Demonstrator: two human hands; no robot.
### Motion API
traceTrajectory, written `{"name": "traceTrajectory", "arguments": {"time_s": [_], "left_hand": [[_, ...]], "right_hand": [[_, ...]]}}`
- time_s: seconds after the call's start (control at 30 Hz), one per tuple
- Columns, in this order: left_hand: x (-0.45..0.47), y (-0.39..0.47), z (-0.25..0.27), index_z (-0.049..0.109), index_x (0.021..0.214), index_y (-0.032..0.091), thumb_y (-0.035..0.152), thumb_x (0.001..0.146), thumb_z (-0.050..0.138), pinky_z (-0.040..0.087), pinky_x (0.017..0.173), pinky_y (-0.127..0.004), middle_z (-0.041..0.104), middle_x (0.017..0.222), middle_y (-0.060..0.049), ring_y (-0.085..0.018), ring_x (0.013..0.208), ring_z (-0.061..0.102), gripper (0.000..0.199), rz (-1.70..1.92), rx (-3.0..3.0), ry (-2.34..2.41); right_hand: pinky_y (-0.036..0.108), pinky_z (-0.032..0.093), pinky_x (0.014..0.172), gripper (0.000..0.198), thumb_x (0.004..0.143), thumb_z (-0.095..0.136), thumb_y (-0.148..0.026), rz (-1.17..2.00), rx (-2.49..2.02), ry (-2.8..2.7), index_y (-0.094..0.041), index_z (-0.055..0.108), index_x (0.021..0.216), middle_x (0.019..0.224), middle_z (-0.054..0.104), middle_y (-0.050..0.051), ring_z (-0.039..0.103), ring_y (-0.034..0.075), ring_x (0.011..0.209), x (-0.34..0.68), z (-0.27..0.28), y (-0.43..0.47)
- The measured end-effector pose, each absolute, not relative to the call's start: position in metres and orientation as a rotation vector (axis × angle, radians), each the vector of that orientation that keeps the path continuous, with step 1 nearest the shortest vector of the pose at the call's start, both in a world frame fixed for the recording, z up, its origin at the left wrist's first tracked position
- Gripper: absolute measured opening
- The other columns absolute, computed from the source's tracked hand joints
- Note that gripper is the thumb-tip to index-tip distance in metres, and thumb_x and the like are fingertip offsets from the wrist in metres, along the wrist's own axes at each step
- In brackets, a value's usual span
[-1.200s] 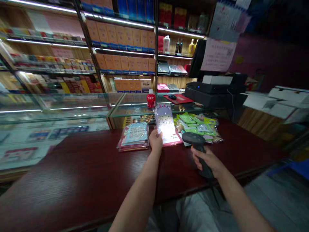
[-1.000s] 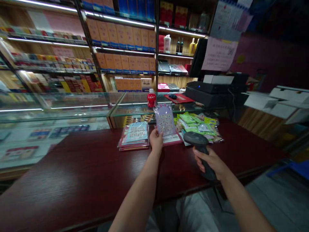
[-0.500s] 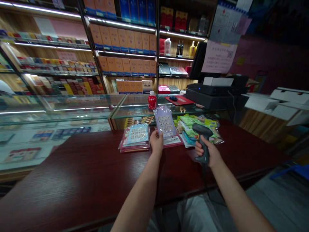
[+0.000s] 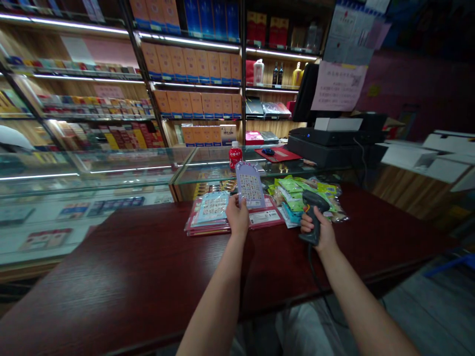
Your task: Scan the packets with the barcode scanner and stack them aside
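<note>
My left hand (image 4: 238,215) pinches the lower edge of a purple card packet (image 4: 251,185) in clear plastic, printed with rows of small pictures. It is held up, tilted, above the stacks on the counter. In my right hand (image 4: 319,228) is a dark barcode scanner (image 4: 313,210), fingers wrapped round its handle, its cord hanging down. To the left of my left hand lies a stack of light-blue and pink packets (image 4: 212,210). Below the purple packet is a pink packet with a white label (image 4: 264,216). Green snack bags (image 4: 291,190) are piled behind the scanner.
A dark red wooden counter (image 4: 148,277) spans the front. Behind it stand glass display cases (image 4: 122,170), a red bottle (image 4: 235,155), a mouse (image 4: 268,151) on a red mat, and a black cash register (image 4: 322,146) with a monitor. Stocked shelves (image 4: 196,89) line the back wall.
The purple packet has shifted slightly left, and its face shows more clearly. The scanner has moved a little right and its head now tips lower. The view has shifted slightly.
</note>
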State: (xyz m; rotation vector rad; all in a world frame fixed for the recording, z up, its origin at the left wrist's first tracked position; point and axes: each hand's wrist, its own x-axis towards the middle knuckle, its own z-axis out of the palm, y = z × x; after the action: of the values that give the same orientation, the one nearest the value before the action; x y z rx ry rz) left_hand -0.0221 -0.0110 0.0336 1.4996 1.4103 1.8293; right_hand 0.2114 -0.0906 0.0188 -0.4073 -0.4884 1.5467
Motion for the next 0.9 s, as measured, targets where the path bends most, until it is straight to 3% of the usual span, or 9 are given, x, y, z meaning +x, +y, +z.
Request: {"name": "traceTrajectory", "arguments": {"time_s": [0.3, 0.63, 0.8, 0.9], "left_hand": [[-0.075, -0.019, 0.07, 0.063, 0.089, 0.016, 0.021, 0.078, 0.052, 0.046, 0.079, -0.034, 0.068, 0.09, -0.01, -0.023, 0.086, 0.062, 0.016, 1.583, 1.463, 1.995], [-0.104, -0.053, 0.065, 0.063, 0.11, 0.018, 0.029, 0.084, 0.044, 0.041, 0.083, -0.049, 0.067, 0.1, -0.017, -0.035, 0.1, 0.058, 0.035, 1.171, 1.44, 2.54], [-0.094, -0.057, 0.061, 0.059, 0.12, 0.016, 0.026, 0.086, 0.042, 0.037, 0.09, -0.05, 0.057, 0.122, -0.02, -0.035, 0.114, 0.049, 0.039, 1.099, 1.627, 2.706], [-0.085, -0.056, 0.054, 0.059, 0.121, 0.021, 0.031, 0.089, 0.041, 0.028, 0.105, -0.048, 0.05, 0.135, -0.014, -0.03, 0.126, 0.041, 0.038, 1.076, 2.053, 2.48]], "right_hand": [[0.014, 0.039, 0.035, 0.026, 0.074, 0.073, -0.034, 1.558, -0.496, -0.491, -0.018, 0.057, 0.087, 0.054, 0.044, -0.008, 0.041, 0.004, 0.039, 0.212, 0.015, -0.086], [0.015, 0.039, 0.034, 0.027, 0.072, 0.075, -0.035, 1.522, -0.554, -0.56, -0.021, 0.057, 0.086, 0.055, 0.043, -0.008, 0.04, 0.006, 0.039, 0.214, 0.013, -0.085], [0.014, 0.039, 0.034, 0.026, 0.072, 0.074, -0.034, 1.545, -0.544, -0.537, -0.02, 0.057, 0.087, 0.055, 0.044, -0.008, 0.039, 0.005, 0.04, 0.215, 0.012, -0.086], [0.013, 0.038, 0.035, 0.027, 0.072, 0.074, -0.034, 1.544, -0.548, -0.544, -0.02, 0.057, 0.087, 0.055, 0.044, -0.008, 0.039, 0.004, 0.04, 0.215, 0.012, -0.086]]}}
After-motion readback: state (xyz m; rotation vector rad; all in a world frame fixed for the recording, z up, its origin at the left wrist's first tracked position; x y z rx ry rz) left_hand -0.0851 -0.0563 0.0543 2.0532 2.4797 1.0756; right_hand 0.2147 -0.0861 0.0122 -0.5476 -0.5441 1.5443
